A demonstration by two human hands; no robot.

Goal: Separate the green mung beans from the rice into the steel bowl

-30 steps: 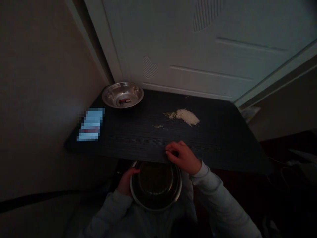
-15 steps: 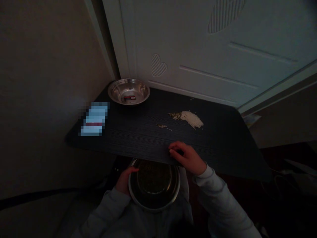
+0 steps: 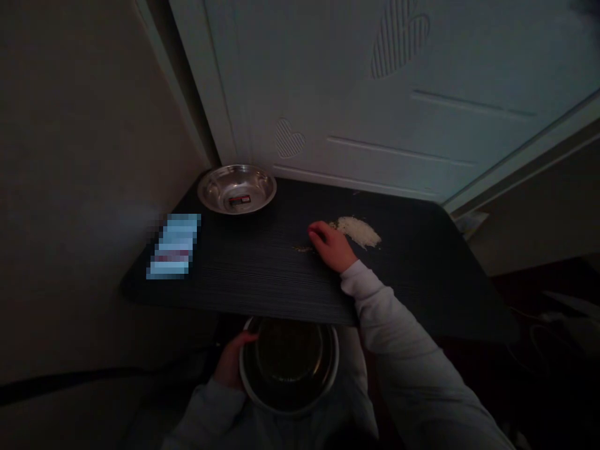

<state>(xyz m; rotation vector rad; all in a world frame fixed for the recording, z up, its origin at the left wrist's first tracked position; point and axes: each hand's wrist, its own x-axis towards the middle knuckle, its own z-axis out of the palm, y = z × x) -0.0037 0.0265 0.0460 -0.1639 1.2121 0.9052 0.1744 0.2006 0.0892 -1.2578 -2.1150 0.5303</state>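
In dim light my left hand (image 3: 230,364) grips the rim of a steel bowl (image 3: 288,365) held just below the near edge of a dark table (image 3: 262,275); the bowl holds dark grains. My right hand (image 3: 329,244) rests on the tabletop with fingers curled, beside a few scattered dark grains (image 3: 302,248) and just left of a small heap of white rice (image 3: 359,230). What its fingers hold, if anything, I cannot make out.
An empty steel bowl (image 3: 237,189) with a label sits at the table's far left corner. A pale blurred card or packet (image 3: 174,245) lies at the left edge. A white door (image 3: 375,94) stands behind the table, a wall to the left.
My right hand has moved from the table's near edge forward to the grains beside the rice heap. The left hand still holds the bowl.
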